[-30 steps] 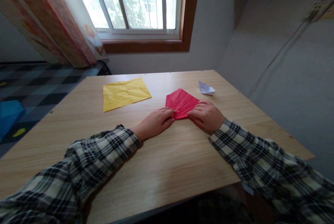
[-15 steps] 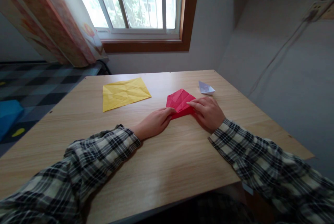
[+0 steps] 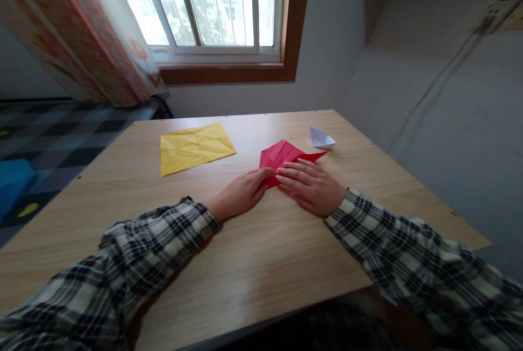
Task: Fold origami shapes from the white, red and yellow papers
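The right hand (image 3: 312, 187) has slid toward the left hand (image 3: 241, 190) over the red paper (image 3: 280, 153), and a slim point of it now juts out rightward past the fingers. The paper lies on the table (image 3: 245, 242), between and beneath the two hands, its far side an angled, blunt peak. Crease lines cross its bright upper face; the jutting point is darker, in shade. The right hand is spread nearly flat across its near right part, fingers straight and clasping nothing. The left hand's fingers rest on the near left edge; whether they pinch it, I cannot tell. Beyond the point, near but apart, sits a small folded white paper (image 3: 322, 138). Farther left lies a creased yellow sheet (image 3: 198, 148), flat.
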### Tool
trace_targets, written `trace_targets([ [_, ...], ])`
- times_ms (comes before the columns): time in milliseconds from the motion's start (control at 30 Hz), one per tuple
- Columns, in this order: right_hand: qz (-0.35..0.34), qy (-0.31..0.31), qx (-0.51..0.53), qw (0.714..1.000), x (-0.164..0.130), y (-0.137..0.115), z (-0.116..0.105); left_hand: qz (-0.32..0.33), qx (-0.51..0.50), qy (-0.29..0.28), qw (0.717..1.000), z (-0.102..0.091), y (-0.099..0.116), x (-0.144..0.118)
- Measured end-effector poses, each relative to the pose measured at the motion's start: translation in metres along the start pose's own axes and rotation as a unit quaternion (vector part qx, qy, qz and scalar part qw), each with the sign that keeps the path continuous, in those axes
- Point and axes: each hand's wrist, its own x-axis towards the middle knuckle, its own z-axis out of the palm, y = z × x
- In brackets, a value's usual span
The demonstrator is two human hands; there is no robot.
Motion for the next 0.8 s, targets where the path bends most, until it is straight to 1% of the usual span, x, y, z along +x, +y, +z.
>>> trace_targets([
  [133,0.008,-0.053,-0.014,0.998,-0.002,0.0043,0.007,-0.005,0.004,-0.009,1.0,0.0,-0.0008,0.0005],
  [267,0.03,-0.087,-0.031,0.995,-0.003,0.0058,0.0068,-0.001,0.005,-0.024,1.0,-0.0003,-0.0008,0.0019],
  [500,0.051,-0.106,-0.028,0.993,-0.0032,0.0035,0.0067,0.022,0.007,-0.015,1.0,0.0014,-0.0034,0.0023],
  [800,0.066,-0.126,-0.006,0.99,-0.0033,0.0017,0.0065,0.078,0.035,-0.013,0.996,0.0013,-0.0065,0.0019],
])
